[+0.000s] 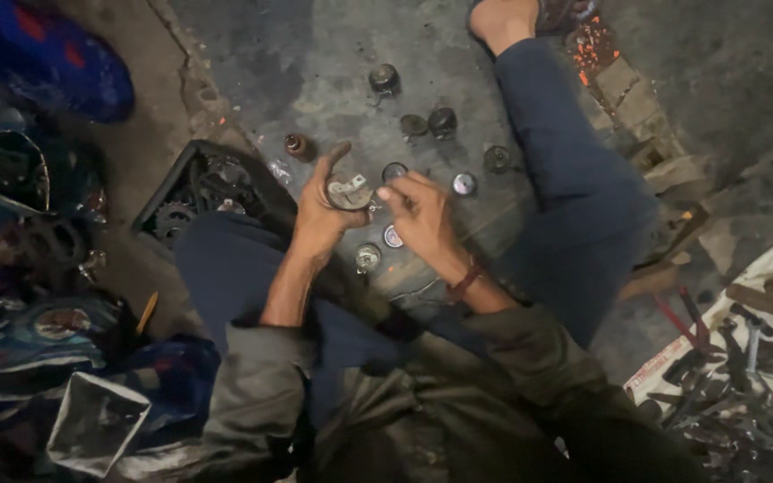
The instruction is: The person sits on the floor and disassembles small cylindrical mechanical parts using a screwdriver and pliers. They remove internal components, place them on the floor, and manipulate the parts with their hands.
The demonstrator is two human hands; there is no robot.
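While the person sits on the concrete floor with legs spread, both forearms reach forward from rolled-up olive sleeves and meet over the gap between the knees. The left hand is raised with the wrist bent back, thumb pointing up and away, and its fingers are curled under and around a small round metal part, which it holds up just above the floor. The right hand comes in from the other side, palm down, a red band on its wrist; its fingers are drawn narrow, thumb and forefinger pinched together at the right edge of the round part, touching it or something tiny on it, which is too small to make out.

Around the hands, on the floor, lie several more small round parts: one shiny disc just beyond the right hand, another capped piece just under the hands, and a few dark cylindrical pieces farther out. A small brown bottle stands near the left thumb. A black crate holding sprockets sits beside the left knee. Well apart, at the right edge, a pile of hand tools lies on a pale cloth.
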